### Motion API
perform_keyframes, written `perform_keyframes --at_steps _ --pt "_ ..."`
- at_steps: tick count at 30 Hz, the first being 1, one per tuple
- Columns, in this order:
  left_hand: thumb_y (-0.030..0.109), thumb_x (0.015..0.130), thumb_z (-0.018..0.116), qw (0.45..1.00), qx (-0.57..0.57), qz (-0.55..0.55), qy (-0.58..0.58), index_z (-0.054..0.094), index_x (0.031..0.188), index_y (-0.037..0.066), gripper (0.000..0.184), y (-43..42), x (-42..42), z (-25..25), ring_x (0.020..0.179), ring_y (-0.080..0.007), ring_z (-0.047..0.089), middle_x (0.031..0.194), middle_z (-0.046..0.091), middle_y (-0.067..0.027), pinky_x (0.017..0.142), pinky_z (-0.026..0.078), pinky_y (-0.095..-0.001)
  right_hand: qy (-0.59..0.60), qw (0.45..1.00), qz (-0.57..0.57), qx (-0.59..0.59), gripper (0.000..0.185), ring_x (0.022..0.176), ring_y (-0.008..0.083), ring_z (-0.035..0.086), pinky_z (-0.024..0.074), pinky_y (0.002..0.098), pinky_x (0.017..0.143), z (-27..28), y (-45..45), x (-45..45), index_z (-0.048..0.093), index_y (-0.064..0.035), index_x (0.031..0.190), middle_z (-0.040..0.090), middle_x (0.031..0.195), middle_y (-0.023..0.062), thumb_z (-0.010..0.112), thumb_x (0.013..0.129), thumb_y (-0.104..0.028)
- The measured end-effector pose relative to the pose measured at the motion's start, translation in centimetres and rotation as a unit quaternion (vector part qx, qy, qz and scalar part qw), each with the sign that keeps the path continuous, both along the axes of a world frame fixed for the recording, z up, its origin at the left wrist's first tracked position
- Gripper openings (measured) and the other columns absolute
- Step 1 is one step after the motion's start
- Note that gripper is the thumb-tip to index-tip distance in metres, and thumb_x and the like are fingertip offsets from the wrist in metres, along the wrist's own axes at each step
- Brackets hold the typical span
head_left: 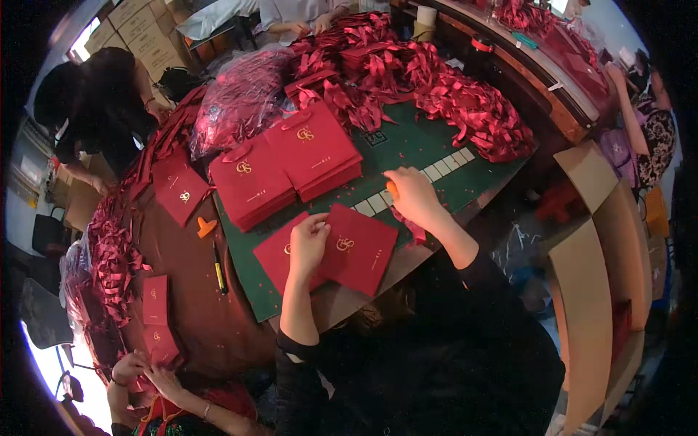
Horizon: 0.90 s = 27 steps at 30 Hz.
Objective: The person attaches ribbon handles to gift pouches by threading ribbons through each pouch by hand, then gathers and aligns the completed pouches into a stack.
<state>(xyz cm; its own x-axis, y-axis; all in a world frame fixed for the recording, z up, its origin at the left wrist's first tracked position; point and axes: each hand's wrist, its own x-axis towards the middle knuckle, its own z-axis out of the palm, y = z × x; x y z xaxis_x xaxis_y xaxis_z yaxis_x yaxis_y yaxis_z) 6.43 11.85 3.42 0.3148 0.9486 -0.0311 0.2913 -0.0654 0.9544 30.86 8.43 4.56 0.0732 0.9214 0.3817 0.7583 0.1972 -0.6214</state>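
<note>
My left hand (309,245) is closed in a pinch above two red paper bags (361,251) with gold print, which overlap near the mat's front edge. Something small and pale shows at its fingertips, too small to name. My right hand (413,195) grips a small orange tool (392,190), mostly covered by the fingers. Beneath that hand runs a row of cream rectangular pieces (380,203) on the green mat (251,280). A red ribbon (416,231) hangs just below my right wrist. Beyond my hands lie two side-by-side stacks of red bags (320,149).
Ribbons and bags heap up (465,109) at the back, beside a plastic-wrapped bundle (243,98). Another orange tool (206,227) and a yellow cutter (220,272) lie left. Co-workers' hands (149,374) work around the table. Open cardboard boxes (582,305) stand right.
</note>
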Motion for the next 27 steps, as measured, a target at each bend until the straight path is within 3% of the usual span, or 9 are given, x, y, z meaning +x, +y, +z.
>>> perform_keyframes --at_steps 3,6,7,10,14,20,24,25,27 --pt "0.006 0.089 0.059 0.999 -0.030 -0.023 -0.020 0.062 0.112 -0.003 0.025 0.4 -0.2 -1.2 0.079 -0.0096 0.058 0.086 0.067 -0.0059 0.070 0.047 -0.0254 -0.158 0.975 -0.091 0.125 0.034 0.105 0.0317 0.053 0.0451 0.0427 0.087 2.3 1.9 -1.1 0.059 -0.0054 0.114 0.059 0.111 0.0099 0.059 0.080 0.001" --pt "0.002 0.086 0.060 0.999 -0.028 -0.025 -0.036 0.062 0.109 -0.004 0.024 0.3 -0.1 -1.1 0.082 -0.0114 0.062 0.088 0.068 -0.0089 0.072 0.049 -0.0248 -0.135 0.959 0.159 0.191 0.046 0.122 0.0317 0.044 0.0381 0.0451 0.099 4.8 6.1 -3.4 0.051 -0.0081 0.128 0.044 0.136 0.0105 0.064 0.083 -0.011" --pt "0.002 0.086 0.060 0.999 -0.029 -0.025 -0.033 0.062 0.109 -0.004 0.024 0.3 -0.1 -1.4 0.082 -0.0114 0.062 0.088 0.068 -0.0089 0.072 0.049 -0.0248 -0.161 0.948 0.221 0.161 0.058 0.133 0.0309 0.034 0.0318 0.0462 0.106 5.0 7.5 -4.0 0.046 -0.0122 0.135 0.034 0.146 0.0100 0.067 0.083 -0.023" --pt "0.005 0.089 0.057 0.999 -0.026 -0.033 0.013 0.061 0.112 -0.003 0.025 0.5 -0.2 -1.0 0.079 -0.0101 0.058 0.089 0.067 -0.0066 0.070 0.047 -0.0245 -0.321 0.917 0.204 0.118 0.066 0.139 0.0292 0.024 0.0194 0.0494 0.112 2.8 9.9 -4.4 0.041 -0.0151 0.140 0.029 0.150 0.0101 0.065 0.083 -0.040" --pt "0.002 0.086 0.059 1.000 -0.022 -0.011 0.002 0.061 0.110 -0.004 0.025 0.2 -0.3 -0.4 0.077 -0.0095 0.059 0.084 0.067 -0.0065 0.067 0.047 -0.0241 -0.325 0.921 0.167 0.136 0.061 0.138 0.0290 0.028 0.0239 0.0495 0.109 0.1 10.4 -3.8 0.044 -0.0142 0.138 0.037 0.145 0.0111 0.063 0.085 -0.039" --pt "0.007 0.090 0.057 0.997 -0.034 -0.026 0.063 0.059 0.118 -0.002 0.030 0.1 -0.2 0.3 0.082 -0.0113 0.059 0.094 0.066 -0.0086 0.071 0.047 -0.0260 -0.307 0.924 0.153 0.171 0.059 0.135 0.0290 0.031 0.0269 0.0495 0.108 -0.2 10.0 -4.0 0.046 -0.0136 0.136 0.039 0.144 0.0108 0.063 0.084 -0.037" --pt "0.008 0.090 0.058 0.999 -0.005 -0.036 -0.001 0.059 0.117 -0.002 0.029 0.3 -0.3 -1.2 0.080 -0.0116 0.059 0.091 0.067 -0.0082 0.070 0.047 -0.0268 -0.301 0.925 0.140 0.183 0.059 0.135 0.0286 0.032 0.0276 0.0485 0.108 0.0 10.4 -4.4 0.046 -0.0129 0.135 0.040 0.143 0.0108 0.063 0.084 -0.037" --pt "0.006 0.089 0.058 0.999 -0.021 -0.012 0.041 0.060 0.115 -0.003 0.028 0.0 -0.2 0.0 0.078 -0.0111 0.059 0.089 0.067 -0.0074 0.069 0.047 -0.0263 -0.303 0.927 0.137 0.174 0.059 0.135 0.0286 0.032 0.0276 0.0485 0.108 0.2 10.2 -4.4 0.046 -0.0129 0.135 0.040 0.143 0.0108 0.063 0.084 -0.037" --pt "0.004 0.085 0.062 0.997 -0.065 0.007 -0.031 0.063 0.107 -0.004 0.023 -0.1 -0.2 0.3 0.077 -0.0094 0.061 0.084 0.068 -0.0080 0.068 0.048 -0.0246 -0.263 0.935 0.169 0.166 0.061 0.135 0.0280 0.031 0.0264 0.0468 0.109 0.9 9.7 -3.8 0.044 -0.0125 0.137 0.038 0.144 0.0109 0.063 0.084 -0.037"
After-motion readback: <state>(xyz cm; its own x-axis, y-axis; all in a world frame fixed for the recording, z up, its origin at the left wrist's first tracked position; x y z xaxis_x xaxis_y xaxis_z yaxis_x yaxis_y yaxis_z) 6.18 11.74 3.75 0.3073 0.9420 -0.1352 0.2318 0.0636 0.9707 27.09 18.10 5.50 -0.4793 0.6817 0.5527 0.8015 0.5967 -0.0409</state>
